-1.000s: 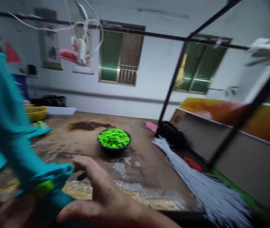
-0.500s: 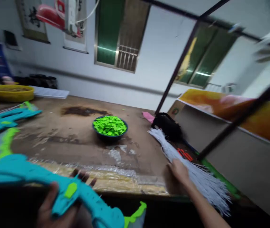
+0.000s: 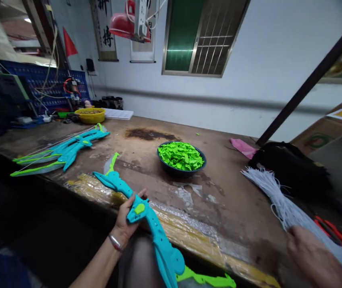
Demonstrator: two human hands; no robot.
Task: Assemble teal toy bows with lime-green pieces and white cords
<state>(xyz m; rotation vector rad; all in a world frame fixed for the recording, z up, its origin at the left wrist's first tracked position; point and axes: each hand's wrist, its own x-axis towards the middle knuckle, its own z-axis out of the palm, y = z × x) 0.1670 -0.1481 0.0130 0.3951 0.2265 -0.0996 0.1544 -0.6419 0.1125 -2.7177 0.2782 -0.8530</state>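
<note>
Left hand [image 3: 128, 221]: clamped around the middle of the toy bow [image 3: 147, 222], steadying it over the table edge [image 3: 189, 230].
Right hand [image 3: 312, 258]: resting on the white strings [image 3: 282, 202]; grip cannot be told.
Beyond left hand: bowl [image 3: 181, 170] of green pieces.

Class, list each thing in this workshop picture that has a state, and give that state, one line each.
Left hand: closed around the teal toy bow.
Right hand: on the white strings.
Bowl: full of green pieces.
Finished bows: lying flat on the table.
Yellow basin: upright, contents unclear.
</note>
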